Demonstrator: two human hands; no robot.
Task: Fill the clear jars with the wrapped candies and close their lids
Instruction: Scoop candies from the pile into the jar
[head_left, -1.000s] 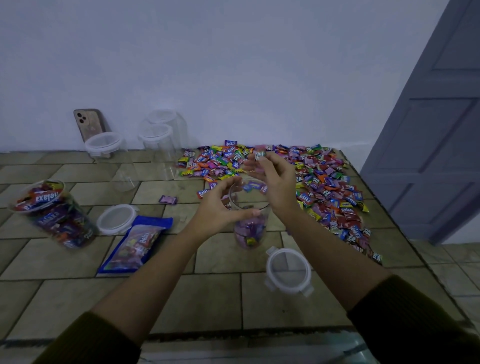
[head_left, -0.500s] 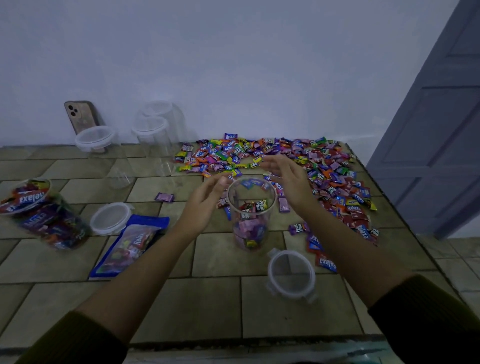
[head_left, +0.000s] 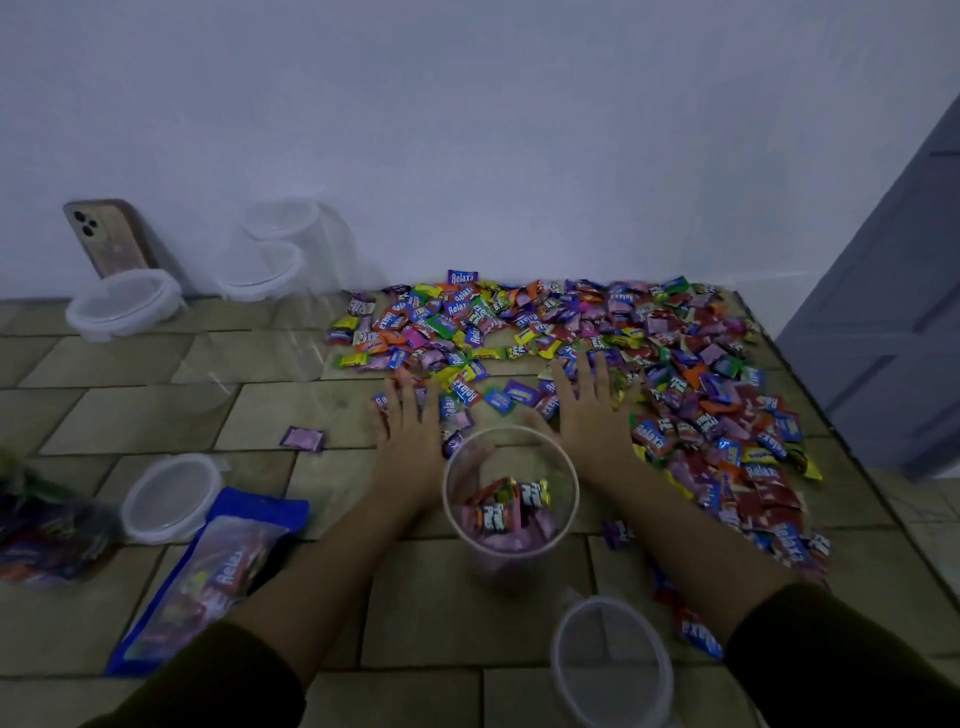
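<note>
Head view: left hand (head_left: 410, 434) and right hand (head_left: 592, 421), fingers (head_left: 410, 400) released, flat on wrapped candies (head_left: 675, 358); short of fingers, clear jar (head_left: 511, 525) perhaps third-full, unlidded.

Palms down, fingers straight and spread — left hand (head_left: 410, 431) and right hand (head_left: 592, 418) flank the clear round plastic jar (head_left: 514, 566).

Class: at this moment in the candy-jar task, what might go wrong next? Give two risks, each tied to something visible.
1. The left hand and right hand lie flat, fingertips among candies, just beyond the open jar; raking inward may tip it.
2. Candies reach the table's right edge; some may fall off.
</note>
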